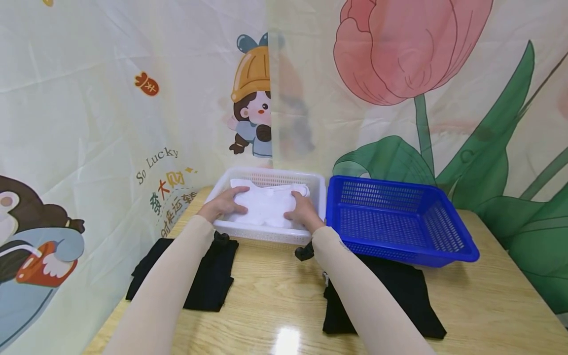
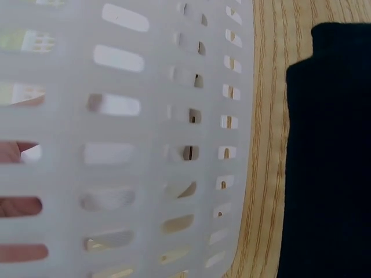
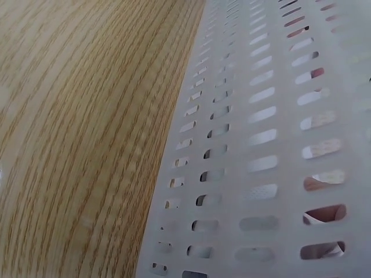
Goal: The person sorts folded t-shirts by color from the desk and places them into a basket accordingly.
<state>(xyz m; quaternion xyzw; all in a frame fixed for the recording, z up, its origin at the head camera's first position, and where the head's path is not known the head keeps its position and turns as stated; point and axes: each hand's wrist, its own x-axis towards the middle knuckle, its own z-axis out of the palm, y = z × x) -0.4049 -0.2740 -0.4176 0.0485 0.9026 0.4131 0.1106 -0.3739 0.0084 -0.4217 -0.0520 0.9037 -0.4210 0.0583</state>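
A folded white garment [image 1: 266,204] lies inside the white plastic basket [image 1: 262,231]. My left hand [image 1: 226,201] reaches in over the basket's left side, its fingers and thumb extended across the garment's left part. On the opposite side, my right hand [image 1: 304,211] rests on the garment's right edge with thumb and fingers spread apart. Through the slots of the basket wall [image 2: 151,133], bits of the left hand's fingers [image 2: 20,207] show in the left wrist view. Slots in the right wrist view likewise reveal parts of the right hand [image 3: 327,213].
A blue plastic basket [image 1: 377,222] stands right beside the white one. Folded black cloth [image 1: 210,281] lies at the left of the wooden table [image 1: 275,281], and another folded black cloth [image 1: 399,291] lies in front of the blue basket. A printed curtain [image 1: 199,98] hangs behind.
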